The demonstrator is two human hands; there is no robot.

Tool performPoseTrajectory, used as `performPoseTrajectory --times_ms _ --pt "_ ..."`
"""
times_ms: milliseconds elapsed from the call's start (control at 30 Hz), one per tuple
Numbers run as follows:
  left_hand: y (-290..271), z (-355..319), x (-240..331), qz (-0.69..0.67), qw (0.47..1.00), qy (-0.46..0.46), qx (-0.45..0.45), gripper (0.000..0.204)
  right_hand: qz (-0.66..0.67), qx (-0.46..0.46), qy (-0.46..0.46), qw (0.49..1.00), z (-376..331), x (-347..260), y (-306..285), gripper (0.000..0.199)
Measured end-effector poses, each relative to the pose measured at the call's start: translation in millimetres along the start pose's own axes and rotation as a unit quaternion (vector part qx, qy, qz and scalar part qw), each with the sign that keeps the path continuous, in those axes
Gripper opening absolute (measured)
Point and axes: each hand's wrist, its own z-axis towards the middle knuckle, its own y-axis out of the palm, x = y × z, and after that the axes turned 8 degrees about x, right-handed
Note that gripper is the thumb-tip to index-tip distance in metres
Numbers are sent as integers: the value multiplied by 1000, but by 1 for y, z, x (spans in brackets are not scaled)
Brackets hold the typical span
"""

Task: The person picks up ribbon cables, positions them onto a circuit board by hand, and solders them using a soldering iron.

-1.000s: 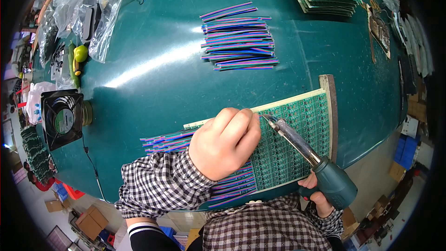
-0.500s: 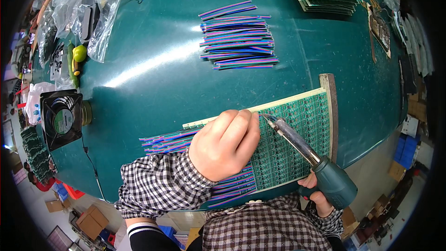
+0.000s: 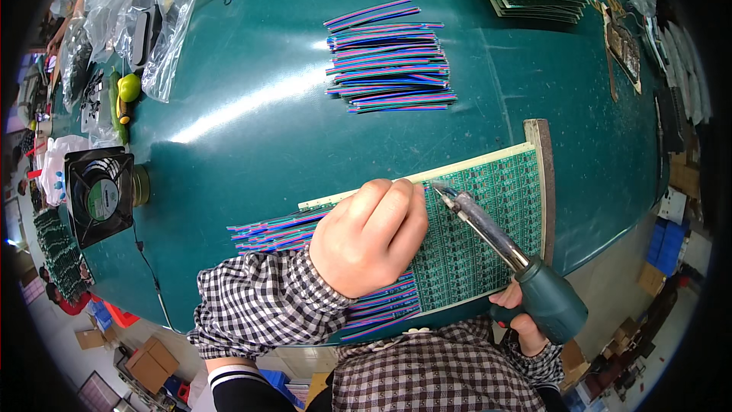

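Observation:
A green circuit board panel with many small repeated boards lies slanted in front of me. My left hand rests over its left part, fingers closed in a pinch near the far edge around a thin coloured ribbon wire, mostly hidden by the fingers. More ribbon wires stick out to the left of the panel, partly under my hand and sleeve. In my right hand, low at the right, is a soldering iron with a thick dark green handle. Its tip points at the panel just right of my left fingertips.
A wooden strip borders the panel's right end. Beyond lies a pile of loose ribbon wires. A black fan stands at the left, near plastic bags and a green fruit. Stacked board panels sit at the far right.
The soldering iron's tip has shifted very slightly at the panel's far edge. Both hands keep nearly the same place and grip.

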Motion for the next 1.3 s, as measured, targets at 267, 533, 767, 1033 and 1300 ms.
performPoseTrajectory --times_ms 267,533,767,1033,1300 --pt "-1 0 1 3 1000 2 -6 35 -82 -18 -78 993 6 1 -6 58" --pt "-3 2 4 -16 1000 -22 -14 36 29 43 36 998 -1 -5 2 57" --pt "-1 0 -1 8 1000 17 -3 36 44 50 44 997 -2 -3 4 59" --pt "-1 1 -4 -20 1000 9 -3 34 55 43 45 997 -5 3 3 60" --pt "-1 2 -2 13 999 35 0 32 53 33 29 998 -2 0 3 58"
